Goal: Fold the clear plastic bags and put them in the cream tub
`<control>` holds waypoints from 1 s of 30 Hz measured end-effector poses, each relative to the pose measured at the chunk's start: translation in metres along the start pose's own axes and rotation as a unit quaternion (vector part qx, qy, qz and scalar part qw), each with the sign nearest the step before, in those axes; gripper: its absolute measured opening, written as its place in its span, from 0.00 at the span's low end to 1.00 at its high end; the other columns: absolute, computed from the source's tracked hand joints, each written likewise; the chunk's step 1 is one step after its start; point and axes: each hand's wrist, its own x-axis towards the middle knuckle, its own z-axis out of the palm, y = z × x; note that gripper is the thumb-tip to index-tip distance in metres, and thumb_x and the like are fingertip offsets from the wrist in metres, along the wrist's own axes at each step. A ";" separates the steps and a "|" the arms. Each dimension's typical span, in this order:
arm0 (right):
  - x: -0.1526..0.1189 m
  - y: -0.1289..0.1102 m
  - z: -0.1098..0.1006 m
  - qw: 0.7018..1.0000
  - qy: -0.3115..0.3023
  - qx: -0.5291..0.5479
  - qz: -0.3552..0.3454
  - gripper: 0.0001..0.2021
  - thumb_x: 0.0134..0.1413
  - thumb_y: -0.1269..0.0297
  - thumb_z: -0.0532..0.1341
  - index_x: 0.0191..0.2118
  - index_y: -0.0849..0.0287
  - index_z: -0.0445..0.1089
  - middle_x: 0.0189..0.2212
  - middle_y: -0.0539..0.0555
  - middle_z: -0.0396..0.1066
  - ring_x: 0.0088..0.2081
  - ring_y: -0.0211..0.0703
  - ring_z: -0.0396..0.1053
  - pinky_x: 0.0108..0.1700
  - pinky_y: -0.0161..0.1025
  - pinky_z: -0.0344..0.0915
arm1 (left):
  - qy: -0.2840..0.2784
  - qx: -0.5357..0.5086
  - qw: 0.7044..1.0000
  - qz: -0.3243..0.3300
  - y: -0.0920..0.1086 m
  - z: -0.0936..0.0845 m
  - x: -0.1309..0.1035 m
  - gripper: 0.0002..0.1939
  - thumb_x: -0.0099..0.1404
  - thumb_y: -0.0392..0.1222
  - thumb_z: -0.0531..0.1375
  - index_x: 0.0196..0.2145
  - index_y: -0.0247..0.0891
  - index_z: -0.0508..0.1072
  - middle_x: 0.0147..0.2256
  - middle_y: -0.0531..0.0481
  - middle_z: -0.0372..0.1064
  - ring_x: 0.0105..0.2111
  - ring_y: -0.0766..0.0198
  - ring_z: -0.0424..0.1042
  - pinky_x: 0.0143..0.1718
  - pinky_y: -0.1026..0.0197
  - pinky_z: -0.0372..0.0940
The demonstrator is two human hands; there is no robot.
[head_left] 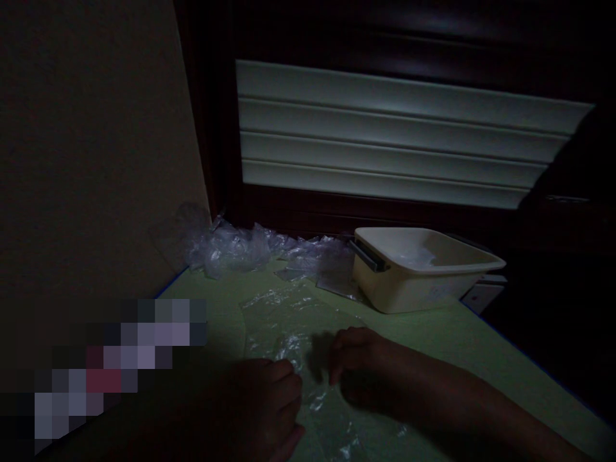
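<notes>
in dim light, a clear, crinkled plastic sheet (289, 346) lies spread before you on a pale green table (216, 327). your left hand (280, 399) is at the sheet's near left, fingers curled; your right hand (359, 359) is above its right side, fingers bent downward. whether either hand grips the plastic, you cannot tell in this darkness. beyond, a heap of crumpled clear plastic (235, 247) runs along the table's far edge, beside a cream tub (418, 292) with dark handles.
</notes>
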 end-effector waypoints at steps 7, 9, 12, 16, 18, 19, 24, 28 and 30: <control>0.000 -0.001 0.001 0.999 -0.033 0.008 0.000 0.14 0.46 0.80 0.64 0.40 0.61 0.73 0.42 0.55 0.70 0.47 0.42 0.65 0.51 0.39 0.59 | -0.016 0.002 1.000 0.008 -0.004 0.006 0.001 0.04 0.60 0.37 0.63 0.30 0.34 0.72 0.29 0.52 0.70 0.28 0.63 0.66 0.25 0.63 0.59; 0.001 0.000 0.003 0.999 -0.038 0.005 -0.008 0.11 0.47 0.75 0.67 0.39 0.59 0.74 0.40 0.54 0.71 0.47 0.42 0.65 0.52 0.39 0.57 | -0.017 -0.001 1.000 0.006 -0.004 0.003 0.002 0.04 0.60 0.37 0.63 0.29 0.34 0.72 0.28 0.52 0.69 0.28 0.63 0.65 0.25 0.63 0.59; 0.003 0.004 0.007 0.998 -0.049 -0.003 -0.030 0.05 0.48 0.70 0.68 0.34 0.57 0.75 0.35 0.51 0.73 0.45 0.40 0.66 0.50 0.38 0.55 | -0.022 -0.003 1.000 0.001 -0.003 0.000 0.003 0.04 0.60 0.37 0.63 0.30 0.34 0.72 0.29 0.51 0.69 0.29 0.63 0.65 0.27 0.63 0.59; 0.004 0.010 0.011 0.996 -0.049 -0.015 -0.070 0.02 0.53 0.69 0.65 0.31 0.57 0.75 0.30 0.48 0.74 0.42 0.37 0.67 0.49 0.38 0.53 | -0.017 -0.013 1.000 -0.020 -0.001 0.002 0.002 0.05 0.59 0.38 0.64 0.29 0.35 0.71 0.29 0.52 0.69 0.30 0.64 0.65 0.28 0.63 0.59; 0.005 0.008 0.011 0.996 -0.043 -0.025 -0.072 0.03 0.54 0.70 0.64 0.31 0.57 0.75 0.30 0.48 0.74 0.41 0.37 0.68 0.49 0.38 0.54 | -0.005 -0.012 1.000 -0.022 -0.001 0.005 0.001 0.05 0.58 0.37 0.64 0.29 0.35 0.71 0.30 0.53 0.69 0.30 0.64 0.65 0.28 0.62 0.59; 0.005 0.006 0.010 0.996 -0.040 -0.030 -0.068 0.04 0.55 0.70 0.63 0.31 0.57 0.74 0.30 0.48 0.74 0.40 0.37 0.68 0.49 0.39 0.54 | -0.001 -0.010 1.000 -0.017 -0.001 0.006 0.001 0.05 0.58 0.37 0.64 0.30 0.35 0.71 0.30 0.53 0.68 0.29 0.64 0.65 0.28 0.62 0.59; 0.006 -0.004 0.006 0.998 -0.042 0.000 -0.052 0.06 0.55 0.75 0.60 0.31 0.59 0.73 0.30 0.49 0.73 0.39 0.38 0.69 0.47 0.39 0.59 | 0.013 -0.014 1.000 -0.007 -0.001 0.005 0.003 0.06 0.57 0.37 0.65 0.28 0.36 0.70 0.28 0.54 0.68 0.28 0.64 0.65 0.25 0.62 0.59; 0.005 -0.006 0.005 0.999 -0.015 0.046 0.005 0.08 0.52 0.79 0.58 0.33 0.61 0.71 0.32 0.51 0.72 0.37 0.38 0.68 0.42 0.36 0.63 | 0.012 -0.032 0.999 -0.008 -0.003 0.005 0.003 0.05 0.58 0.37 0.65 0.31 0.35 0.71 0.30 0.53 0.69 0.29 0.63 0.66 0.28 0.62 0.59; 0.004 -0.005 0.005 0.997 -0.007 0.064 0.035 0.08 0.52 0.79 0.57 0.34 0.62 0.71 0.31 0.51 0.71 0.35 0.38 0.67 0.39 0.35 0.64 | 0.022 -0.035 0.999 -0.012 -0.004 0.007 0.002 0.07 0.58 0.39 0.66 0.32 0.35 0.72 0.30 0.53 0.69 0.29 0.63 0.65 0.28 0.61 0.58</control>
